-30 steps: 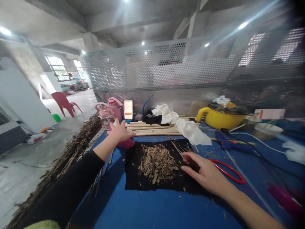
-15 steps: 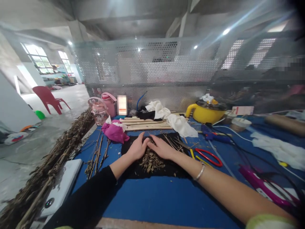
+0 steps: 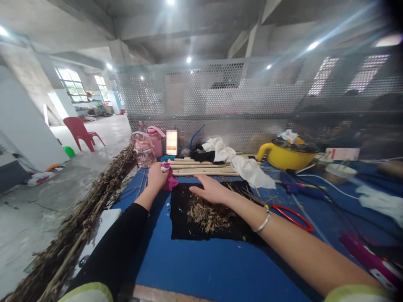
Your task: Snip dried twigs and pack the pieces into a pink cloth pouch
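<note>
My left hand [image 3: 156,178] is closed on a magenta cloth [image 3: 170,181] at the back left of the blue table; part of the cloth is hidden behind the fingers. A heap of dry crumbled leaves [image 3: 209,216] lies on a black cloth [image 3: 181,226] in front of me. Over the far side of the heap is my right hand [image 3: 211,189], its thumb and fingers apart and nothing in its grasp. Whether its underside touches the leaves I cannot tell.
Pale wooden sticks [image 3: 204,171] lie behind the black cloth, beside white cloths [image 3: 252,172]. To the right are red-handled scissors [image 3: 292,217], a glue gun [image 3: 302,188] and a yellow pot [image 3: 291,157]. Bundled dry stalks [image 3: 94,209] line the left edge, by a phone [image 3: 107,226].
My left hand has left the leaf heap, moved left and taken hold of the magenta cloth. My right hand stays by the heap, fingers now spread apart. The view has shifted slightly.
</note>
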`<state>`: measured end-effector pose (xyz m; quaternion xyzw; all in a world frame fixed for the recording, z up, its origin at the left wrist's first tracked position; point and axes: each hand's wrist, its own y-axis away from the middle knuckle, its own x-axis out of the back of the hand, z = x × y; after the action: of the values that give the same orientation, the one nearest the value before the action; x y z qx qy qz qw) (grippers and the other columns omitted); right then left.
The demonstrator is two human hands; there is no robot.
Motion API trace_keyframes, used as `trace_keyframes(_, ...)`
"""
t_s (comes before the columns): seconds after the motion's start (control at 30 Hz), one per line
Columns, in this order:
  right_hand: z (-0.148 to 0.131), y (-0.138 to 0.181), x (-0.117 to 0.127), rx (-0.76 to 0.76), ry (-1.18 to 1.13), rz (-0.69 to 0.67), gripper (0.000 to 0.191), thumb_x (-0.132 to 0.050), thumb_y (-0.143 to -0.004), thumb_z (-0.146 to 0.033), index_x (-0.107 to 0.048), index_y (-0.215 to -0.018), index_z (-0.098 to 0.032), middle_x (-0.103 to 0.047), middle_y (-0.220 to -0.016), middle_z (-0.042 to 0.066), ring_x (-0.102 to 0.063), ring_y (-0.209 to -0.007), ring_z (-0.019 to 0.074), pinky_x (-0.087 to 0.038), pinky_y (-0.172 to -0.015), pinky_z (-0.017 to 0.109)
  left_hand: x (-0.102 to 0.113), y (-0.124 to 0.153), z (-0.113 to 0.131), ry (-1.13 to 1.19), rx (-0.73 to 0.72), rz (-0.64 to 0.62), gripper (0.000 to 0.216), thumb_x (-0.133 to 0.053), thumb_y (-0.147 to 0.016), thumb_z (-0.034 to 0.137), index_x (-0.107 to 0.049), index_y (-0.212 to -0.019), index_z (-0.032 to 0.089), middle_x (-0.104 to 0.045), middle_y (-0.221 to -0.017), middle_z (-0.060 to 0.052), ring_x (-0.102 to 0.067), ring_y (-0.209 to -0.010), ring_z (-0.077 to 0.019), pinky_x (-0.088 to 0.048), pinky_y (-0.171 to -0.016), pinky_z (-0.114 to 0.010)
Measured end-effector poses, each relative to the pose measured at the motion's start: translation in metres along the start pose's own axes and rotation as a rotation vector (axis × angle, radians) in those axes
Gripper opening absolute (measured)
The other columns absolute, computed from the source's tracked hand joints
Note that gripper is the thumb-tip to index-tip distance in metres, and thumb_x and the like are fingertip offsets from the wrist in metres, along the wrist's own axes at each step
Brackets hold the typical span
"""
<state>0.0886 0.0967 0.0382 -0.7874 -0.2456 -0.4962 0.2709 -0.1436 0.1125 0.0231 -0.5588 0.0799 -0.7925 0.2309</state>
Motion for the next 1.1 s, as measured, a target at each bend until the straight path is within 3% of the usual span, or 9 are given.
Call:
trace_keyframes(0.17,-0.035,0.017,-0.013,0.144,0.221,-0.05,0.072,-0.039,-0.07,-0.075,-0.057,-0.112,-0.02,-0.053,-0.121,0.014,-0.036,-0.119,0.0346,-0.018,-0.099,0.054,0.022,-0.001,0.003,0.03,0.005,0.139,0.02,-0.042,-0.077,0.024,-0.056,-0.082,0.011,-0.06,-0.083,-0.01,-0.056,-0.081,-0.0194,-0.04,-0.071,-0.028)
trace_keyframes(0.23,-0.035,0.015,-0.009,0.099,0.204,-0.058,0.065,-0.031,-0.077,-0.071,-0.06,-0.108,-0.021,-0.057,-0.116,0.013,-0.043,-0.114,0.0315,-0.024,-0.097,0.05,0.04,0.004,0.01,0.091,-0.02,0.153,0.023,-0.039,-0.077,0.024,-0.057,-0.081,0.011,-0.06,-0.078,-0.006,-0.056,-0.076,-0.0162,-0.039,-0.068,-0.026)
trace_keyframes(0.33,-0.002,0.016,0.015,-0.105,0.171,-0.024,0.053,-0.021,-0.089,-0.053,-0.061,-0.102,-0.02,-0.062,-0.106,0.01,-0.055,-0.1,0.0227,-0.039,-0.085,0.035,0.071,0.023,0.024,0.212,-0.011,0.196,0.014,-0.046,-0.07,0.022,-0.058,-0.073,0.015,-0.059,-0.068,-0.002,-0.052,-0.065,-0.0143,-0.037,-0.061,-0.024)
trace_keyframes(0.4,0.036,0.03,0.037,-0.338,0.25,-0.019,0.044,-0.028,-0.089,-0.043,-0.062,-0.099,-0.016,-0.064,-0.103,0.013,-0.058,-0.095,0.0234,-0.042,-0.078,0.032,0.089,0.045,0.032,0.286,-0.037,0.159,0.013,-0.048,-0.067,0.022,-0.058,-0.069,0.016,-0.058,-0.064,-0.001,-0.05,-0.06,-0.0139,-0.037,-0.058,-0.024)
trace_keyframes(0.5,0.088,0.075,0.061,-0.641,0.381,-0.142,0.04,-0.048,-0.079,-0.042,-0.06,-0.101,-0.01,-0.063,-0.102,0.018,-0.059,-0.093,0.0287,-0.043,-0.075,0.034,0.106,0.088,0.04,0.411,-0.038,0.083,0.017,-0.048,-0.063,0.022,-0.06,-0.074,0.017,-0.057,-0.062,0.001,-0.049,-0.058,-0.0132,-0.038,-0.056,-0.022)
trace_keyframes(0.6,0.114,0.13,0.063,-0.71,0.357,-0.258,0.053,-0.059,-0.069,-0.045,-0.055,-0.111,-0.012,-0.06,-0.107,0.017,-0.059,-0.093,0.0292,-0.044,-0.075,0.034,0.106,0.128,0.037,0.454,-0.027,0.029,0.008,-0.049,-0.065,0.024,-0.054,-0.066,0.018,-0.051,-0.056,0.003,-0.046,-0.053,-0.0122,-0.036,-0.052,-0.022)
trace_keyframes(0.73,0.117,0.18,0.047,-0.73,0.328,-0.026,0.059,-0.05,-0.077,-0.048,-0.046,-0.124,-0.012,-0.055,-0.11,0.018,-0.058,-0.094,0.0271,-0.044,-0.079,0.035,0.088,0.156,0.025,0.48,-0.034,-0.11,0.007,-0.049,-0.069,0.024,-0.051,-0.065,0.019,-0.05,-0.056,0.003,-0.045,-0.053,-0.0124,-0.036,-0.051,-0.022)
trace_keyframes(0.93,0.113,0.206,0.031,-0.67,0.196,0.147,0.053,-0.055,-0.073,-0.038,-0.048,-0.12,-0.014,-0.055,-0.111,0.015,-0.054,-0.1,0.0255,-0.041,-0.088,0.035,0.071,0.159,0.014,0.446,0.002,-0.09,0.013,-0.05,-0.071,0.031,-0.052,-0.068,0.019,-0.052,-0.056,0.002,-0.048,-0.052,-0.0132,-0.038,-0.051,-0.023)
trace_keyframes(1.1,0.099,0.214,0.028,-0.688,0.07,0.283,0.049,-0.055,-0.07,-0.035,-0.046,-0.116,-0.021,-0.06,-0.097,0.006,-0.058,-0.079,0.0195,-0.046,-0.073,0.031,0.068,0.157,0.012,0.456,0.027,-0.082,0.019,-0.052,-0.068,0.036,-0.057,-0.071,0.018,-0.055,-0.055,0.001,-0.05,-0.05,-0.014,-0.039,-0.048,-0.022)
